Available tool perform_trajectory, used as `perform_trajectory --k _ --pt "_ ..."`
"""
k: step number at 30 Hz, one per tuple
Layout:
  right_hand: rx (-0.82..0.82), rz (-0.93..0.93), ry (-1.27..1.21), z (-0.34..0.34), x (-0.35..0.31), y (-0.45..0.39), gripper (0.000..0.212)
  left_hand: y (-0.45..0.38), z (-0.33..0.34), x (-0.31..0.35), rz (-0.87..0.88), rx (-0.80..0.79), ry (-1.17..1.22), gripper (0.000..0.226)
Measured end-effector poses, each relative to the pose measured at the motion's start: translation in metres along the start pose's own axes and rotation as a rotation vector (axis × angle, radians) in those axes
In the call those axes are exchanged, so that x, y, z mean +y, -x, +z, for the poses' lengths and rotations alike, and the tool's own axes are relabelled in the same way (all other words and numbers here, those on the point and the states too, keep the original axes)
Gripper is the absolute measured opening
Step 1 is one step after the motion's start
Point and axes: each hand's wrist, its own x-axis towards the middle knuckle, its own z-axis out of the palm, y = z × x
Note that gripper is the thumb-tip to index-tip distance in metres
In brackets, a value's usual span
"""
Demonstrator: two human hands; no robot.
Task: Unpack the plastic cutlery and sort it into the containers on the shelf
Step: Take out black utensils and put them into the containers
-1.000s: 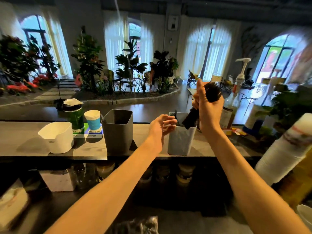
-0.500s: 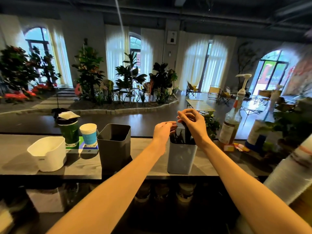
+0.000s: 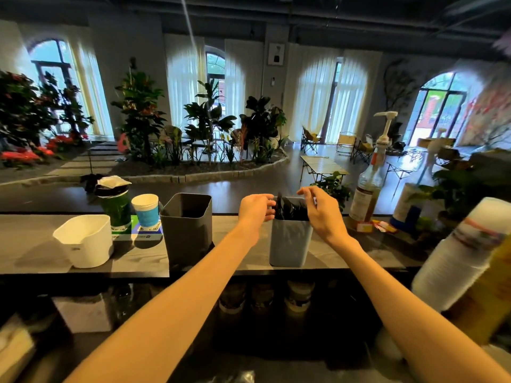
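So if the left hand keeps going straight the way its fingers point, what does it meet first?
The left hand points right, toward the black cutlery standing in the light grey container. It would probably meet the container's near rim or the cutlery first; depth is unclear.

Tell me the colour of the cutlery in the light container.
Black cutlery, seen in the head view.

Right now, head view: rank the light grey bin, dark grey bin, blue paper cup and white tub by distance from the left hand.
1. Light grey plastic bin, just right of the left hand.
2. Dark grey square bin, to its left.
3. Blue paper cup, further left.
4. White plastic tub, far left.
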Motion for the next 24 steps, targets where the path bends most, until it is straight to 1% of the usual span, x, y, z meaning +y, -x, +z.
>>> perform_trajectory --k 2,4,7,10,13,15,19,20,21,22,23,24 --pt "0.065 -0.006 -0.043 -0.009 -0.007 0.020 0.024 0.019 -0.012 -0.003 0.010 -0.029 -0.009 0.029" --pt "0.071 -0.026 -0.072 -0.011 -0.015 0.050 0.018 0.045 -0.028 -0.012 -0.001 -0.053 -0.030 0.025" --pt "0.031 0.020 -0.168 -0.003 -0.024 0.108 0.011 0.089 -0.057 -0.043 -0.033 -0.101 -0.150 0.023" --pt "-0.086 0.118 -0.314 0.019 -0.025 0.179 0.007 0.137 -0.090 -0.089 -0.104 -0.170 -0.247 0.029" --pt "-0.277 0.298 -0.450 0.047 -0.022 0.256 0.011 0.185 -0.124 -0.145 -0.213 -0.222 -0.304 0.031" --pt "-0.417 0.401 -0.444 0.064 -0.018 0.308 0.013 0.216 -0.145 -0.184 -0.278 -0.250 -0.307 0.028" --pt "-0.712 0.571 -0.313 0.081 -0.007 0.384 0.024 0.267 -0.164 -0.242 -0.404 -0.338 -0.340 0.026" --pt "-0.816 0.585 -0.257 0.083 -0.004 0.398 0.025 0.277 -0.164 -0.251 -0.435 -0.371 -0.350 0.026" --pt "-0.938 0.561 -0.163 0.087 0.000 0.411 0.025 0.286 -0.164 -0.260 -0.457 -0.408 -0.393 0.027" --pt "-1.046 0.531 -0.082 0.092 0.004 0.424 0.022 0.293 -0.165 -0.268 -0.463 -0.443 -0.460 0.028" --pt "-1.103 0.530 -0.024 0.097 0.010 0.436 0.017 0.299 -0.166 -0.277 -0.453 -0.467 -0.545 0.028" --pt "-1.106 0.547 0.002 0.102 0.015 0.448 0.010 0.302 -0.169 -0.288 -0.429 -0.468 -0.642 0.028"
